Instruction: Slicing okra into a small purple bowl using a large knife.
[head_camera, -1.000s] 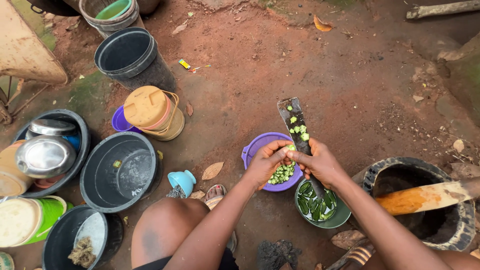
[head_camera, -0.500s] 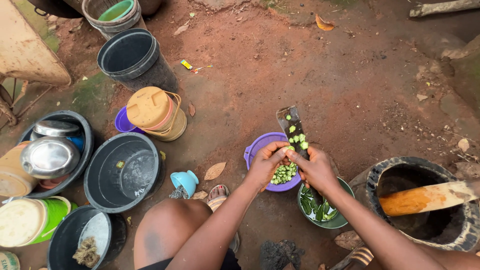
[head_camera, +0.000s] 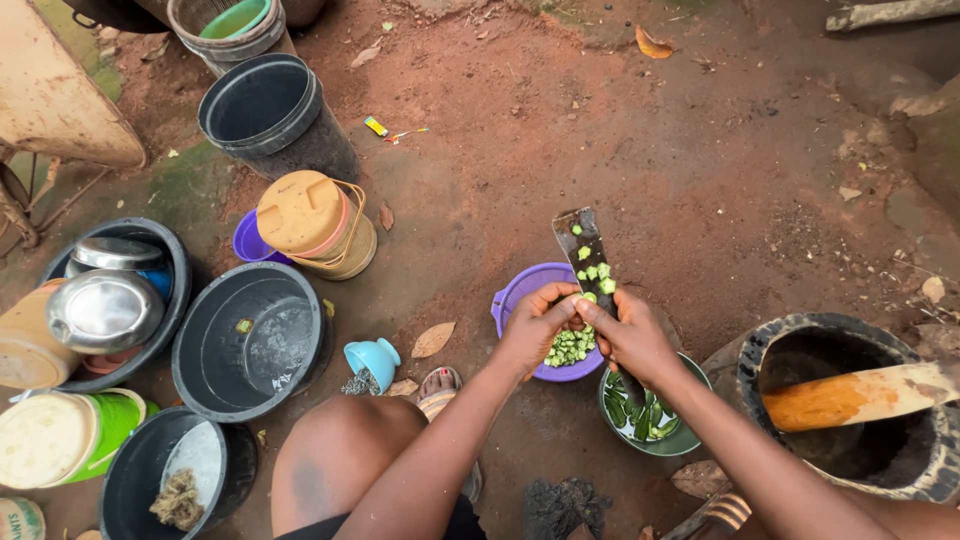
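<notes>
My right hand (head_camera: 632, 338) grips a long dark knife (head_camera: 583, 243) whose blade points away from me, with green okra bits stuck on it. My left hand (head_camera: 532, 325) pinches a small okra piece (head_camera: 588, 298) against the blade, fingertips meeting the right hand. Both hands hover over a purple bowl (head_camera: 513, 291) holding chopped okra (head_camera: 568, 347). Just right of it stands a green bowl (head_camera: 680, 438) of whole okra pods in water, partly hidden by my right wrist.
A dark mortar (head_camera: 840, 345) with a wooden pestle (head_camera: 850, 395) stands at right. Left are black basins (head_camera: 250, 340), a black bucket (head_camera: 265, 115), a yellow lidded container (head_camera: 310, 222), steel lids (head_camera: 100, 310) and a small blue cup (head_camera: 370, 357). My knee and sandalled foot (head_camera: 432, 388) lie below.
The knife and both hands have drawn slightly nearer to me and lower over the purple bowl. The view has shifted a little.
</notes>
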